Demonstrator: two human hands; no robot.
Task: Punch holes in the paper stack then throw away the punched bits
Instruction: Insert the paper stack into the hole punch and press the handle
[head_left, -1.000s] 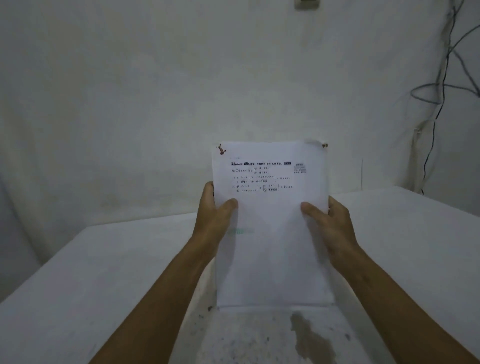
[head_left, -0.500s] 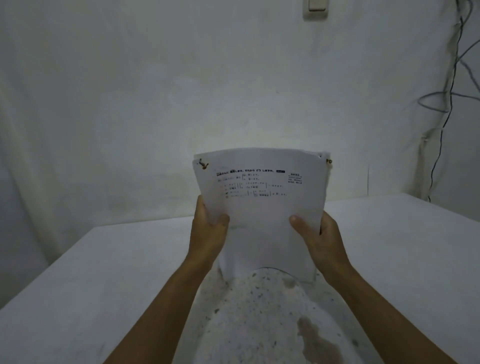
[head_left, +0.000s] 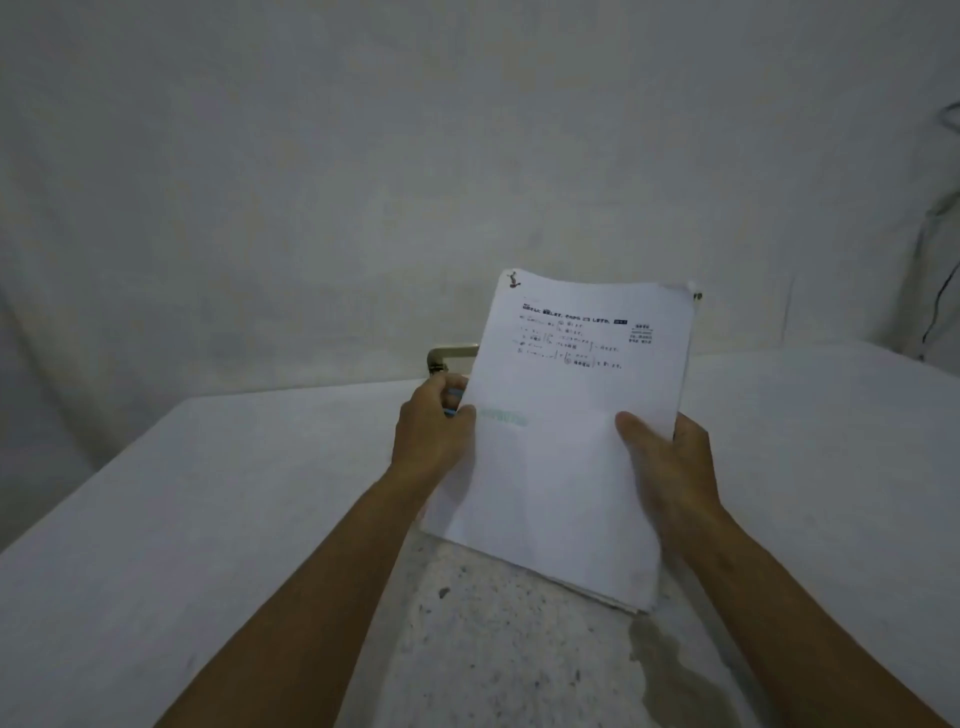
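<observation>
The paper stack (head_left: 566, 441) is white with printed lines near its top and small clips at both top corners. It is lifted off the table and tilted, with its lower corner low on the right. My right hand (head_left: 670, 462) grips its right edge, thumb on the front sheet. My left hand (head_left: 434, 431) is at the stack's left edge, closed around a hole punch (head_left: 451, 358) that shows a pale metal lever and blue parts between my fingers. The stack hides most of the punch.
A table under a white cloth (head_left: 208, 519) spreads left and right, with a speckled stone patch (head_left: 509, 649) and a dark stain in front of me. A white draped wall stands close behind. Dark cables (head_left: 935, 312) hang at the far right.
The stack has tilted and shifted right, now held by my right hand alone. My left hand has left the paper's front and now grips the punch, which was hidden before.
</observation>
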